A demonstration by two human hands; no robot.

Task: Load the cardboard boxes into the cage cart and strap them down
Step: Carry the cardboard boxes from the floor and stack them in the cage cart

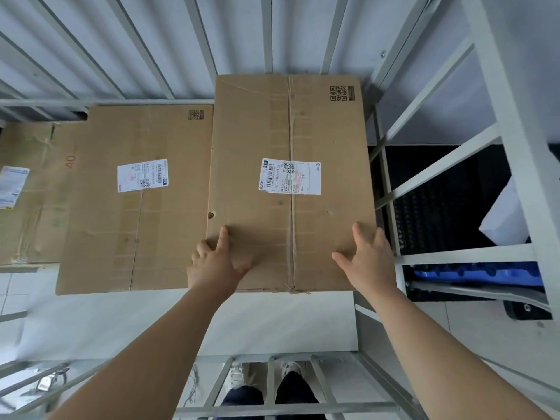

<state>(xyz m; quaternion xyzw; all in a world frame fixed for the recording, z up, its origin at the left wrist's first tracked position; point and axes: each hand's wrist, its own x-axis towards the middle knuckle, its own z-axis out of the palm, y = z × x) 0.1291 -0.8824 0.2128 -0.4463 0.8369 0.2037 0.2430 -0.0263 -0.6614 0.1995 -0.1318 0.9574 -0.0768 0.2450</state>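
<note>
Flat taped cardboard boxes (291,183) inside cage cart (454,259)

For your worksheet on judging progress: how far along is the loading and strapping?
Done: two boxes, middle and far left, lie inside the cart. In hand: both hands, left and right, rest flat on the right box. Left: no strap crosses any box.

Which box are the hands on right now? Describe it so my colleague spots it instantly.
Look inside the white cage cart, at its right-hand side against the bars. The box under both hands is the nearest the camera, overlapping the lower box to its left. Its white shipping label sits across the centre tape seam, with the left hand and right hand flat on its near edge.
</note>
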